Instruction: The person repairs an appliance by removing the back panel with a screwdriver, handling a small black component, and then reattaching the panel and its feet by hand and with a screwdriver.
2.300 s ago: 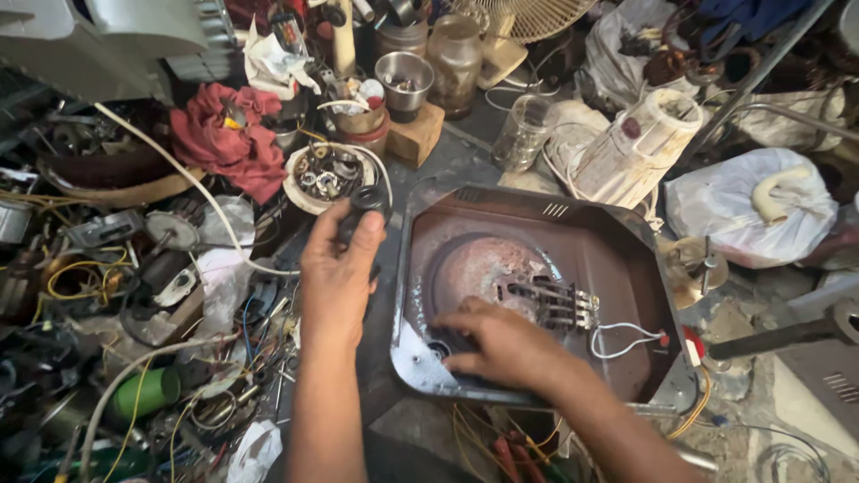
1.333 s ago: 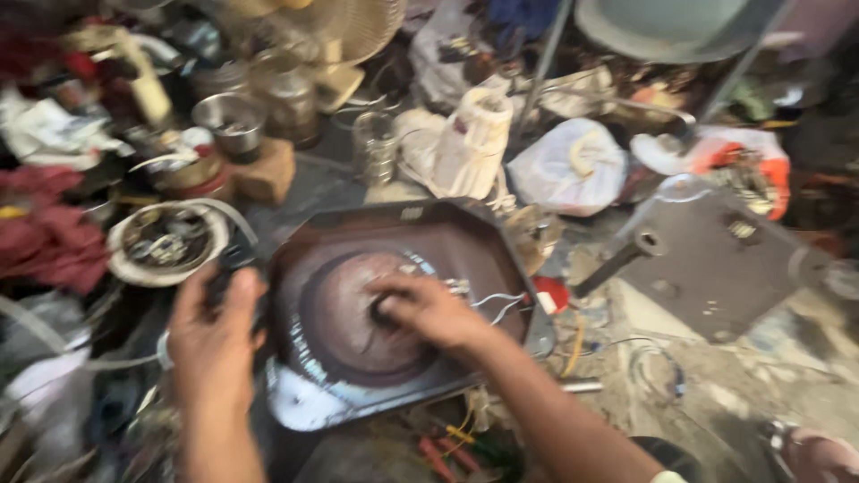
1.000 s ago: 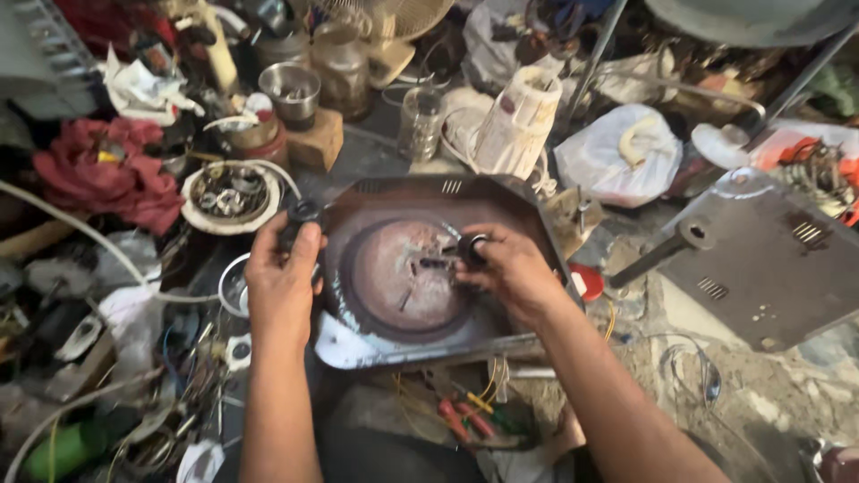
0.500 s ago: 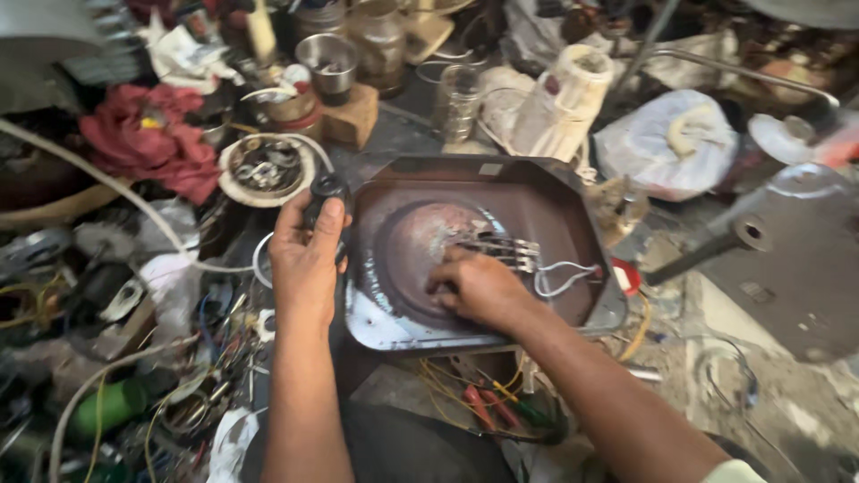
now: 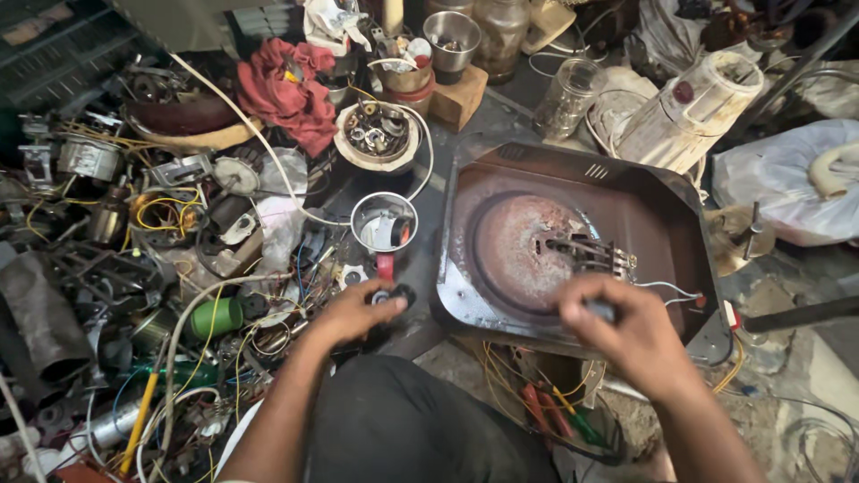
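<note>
An upturned dark metal hotplate housing (image 5: 662, 224) lies in front of me, its rusty round heating disc (image 5: 523, 250) and wired terminals (image 5: 595, 255) facing up. My right hand (image 5: 626, 331) hovers over the housing's near edge with its fingers closed on a small grey part. My left hand (image 5: 358, 313) is off the housing, down at the left, pinching a small black knob-like piece (image 5: 394, 295) among the scrap. My dark-clothed knee fills the bottom middle.
Scrap parts and loose wires cover the left. A small steel cup (image 5: 383, 224) with a red handle stands beside the housing. A bowl of bearings (image 5: 380, 134), red cloth (image 5: 286, 89), glass jar (image 5: 568, 94), white appliance body (image 5: 689, 112) and plastic bag (image 5: 787, 183) ring the back. Screwdrivers (image 5: 555, 416) lie under the housing.
My left hand has let go of the housing's left edge and dropped to the scrap pile. My right hand has drawn back from the terminals toward the near edge. The view swung about.
</note>
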